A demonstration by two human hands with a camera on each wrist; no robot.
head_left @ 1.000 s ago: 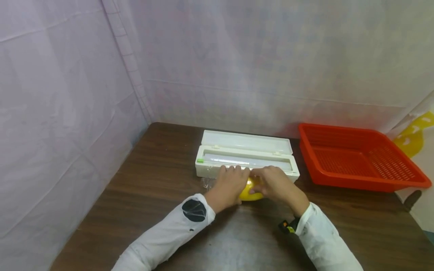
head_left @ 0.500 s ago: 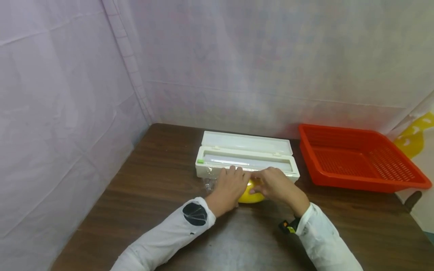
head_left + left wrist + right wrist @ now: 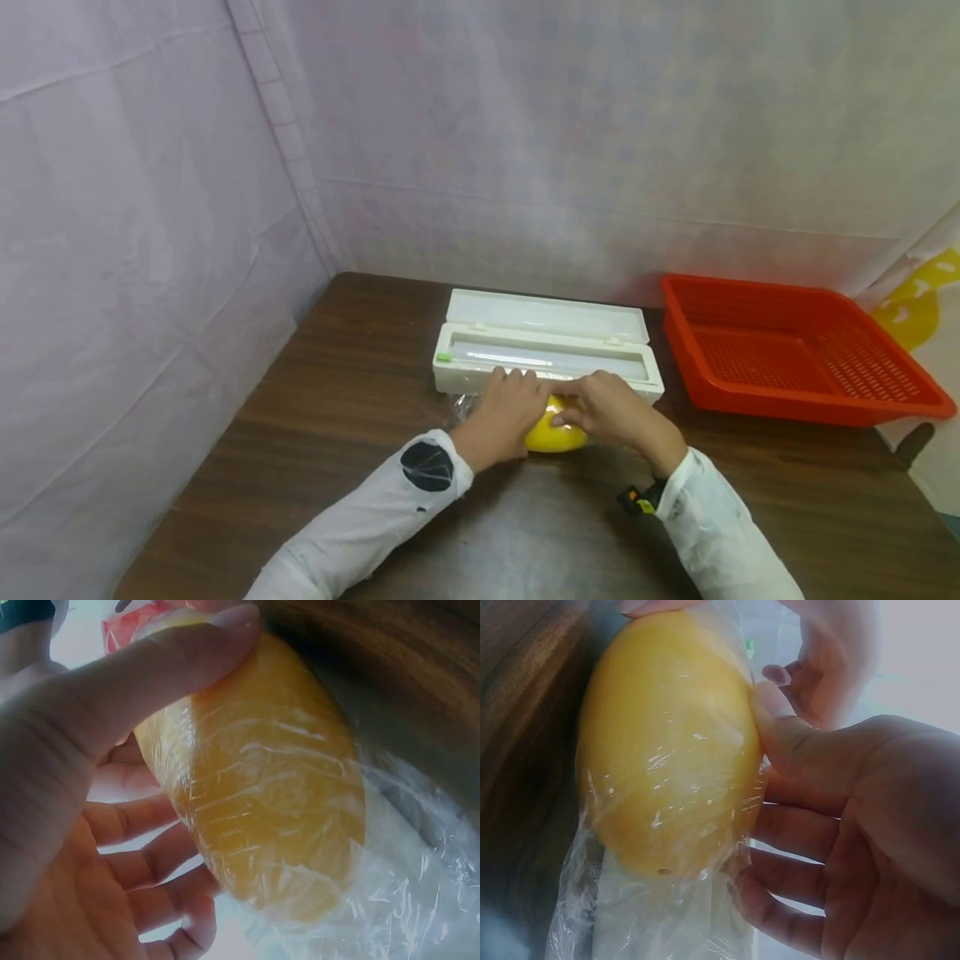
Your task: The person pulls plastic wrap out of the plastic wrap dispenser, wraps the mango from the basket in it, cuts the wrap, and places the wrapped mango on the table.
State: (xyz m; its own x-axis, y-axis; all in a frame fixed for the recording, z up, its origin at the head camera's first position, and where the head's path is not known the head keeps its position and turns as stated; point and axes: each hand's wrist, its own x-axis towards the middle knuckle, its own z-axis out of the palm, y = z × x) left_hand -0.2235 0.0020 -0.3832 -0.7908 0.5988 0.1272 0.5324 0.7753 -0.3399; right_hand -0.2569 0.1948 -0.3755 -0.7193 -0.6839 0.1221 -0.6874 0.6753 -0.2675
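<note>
Both equally near, my left hand (image 3: 504,419) and right hand (image 3: 618,410) hold the yellow fruit (image 3: 553,433) between them, thumbs and fingers part-curled round it, its long axis running hand to hand.

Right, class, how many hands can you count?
2: the left hand and the right hand, on either side of the film-covered yellow fruit, by the white box.

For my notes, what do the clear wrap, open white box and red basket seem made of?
Clear wrap: thin plastic film, glossy; its see-through creases catch highlights.
White box: probably rigid plastic, smooth, judging by uniform colour and clean edges.
Red basket: likely moulded plastic, semi-gloss, with regular perforations.
</note>
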